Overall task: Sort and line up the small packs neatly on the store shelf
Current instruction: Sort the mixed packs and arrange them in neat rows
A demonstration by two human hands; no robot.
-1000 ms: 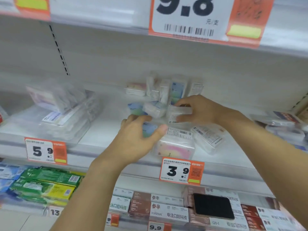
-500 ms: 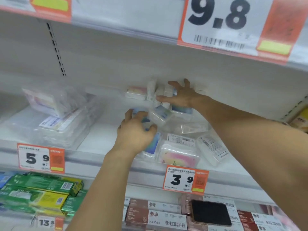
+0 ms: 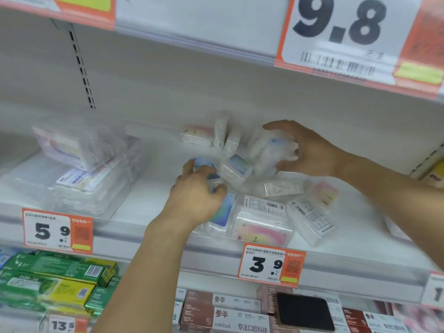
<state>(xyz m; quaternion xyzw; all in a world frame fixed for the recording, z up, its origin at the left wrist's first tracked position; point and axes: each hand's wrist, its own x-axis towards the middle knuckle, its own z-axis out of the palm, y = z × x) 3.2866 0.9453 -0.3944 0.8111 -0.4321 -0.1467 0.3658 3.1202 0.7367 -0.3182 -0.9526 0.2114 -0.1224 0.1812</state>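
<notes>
From the head view, the left hand (image 3: pixel 195 195) curls its fingers around a blue pack (image 3: pixel 204 165) mid-shelf. The right hand (image 3: pixel 310 152), fingers spread, clasps a blurred clear pack (image 3: pixel 271 150) farther back. Other small packs (image 3: pixel 262 227) lie jumbled on the white shelf (image 3: pixel 149 203), near its front edge.

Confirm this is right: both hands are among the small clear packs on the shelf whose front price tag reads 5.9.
Not quite. The head view shows the left hand and right hand among the small clear packs above the 3.9 price tag. The 5.9 price tag sits further left, under larger packs.
</notes>
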